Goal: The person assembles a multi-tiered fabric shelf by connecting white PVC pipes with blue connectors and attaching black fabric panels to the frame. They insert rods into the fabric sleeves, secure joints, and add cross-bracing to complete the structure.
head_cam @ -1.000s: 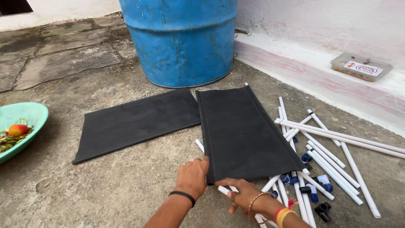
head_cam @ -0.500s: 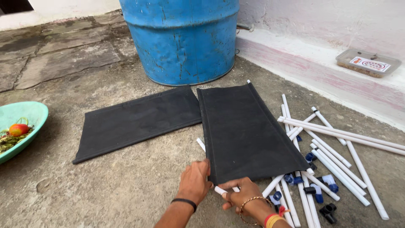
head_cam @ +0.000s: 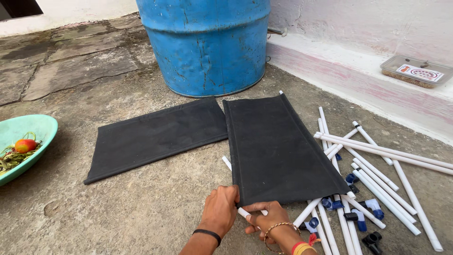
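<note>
We pinch the near hem of a matte black fabric panel (head_cam: 278,151) with our left hand (head_cam: 221,211), lying on rough concrete floor (head_cam: 141,208). Our right hand (head_cam: 266,215) grips a smooth white plastic pipe (head_cam: 234,174) entering that hem. A second flat panel (head_cam: 158,137) lies beside it; loose pipes (head_cam: 377,165) are scattered to the right.

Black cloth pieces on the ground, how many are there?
2. One flat black rectangular fabric panel lies alone on the left of the concrete floor. The other black fabric panel lies right of it, beside the white plastic pipes, its near corner at both hands.
</note>
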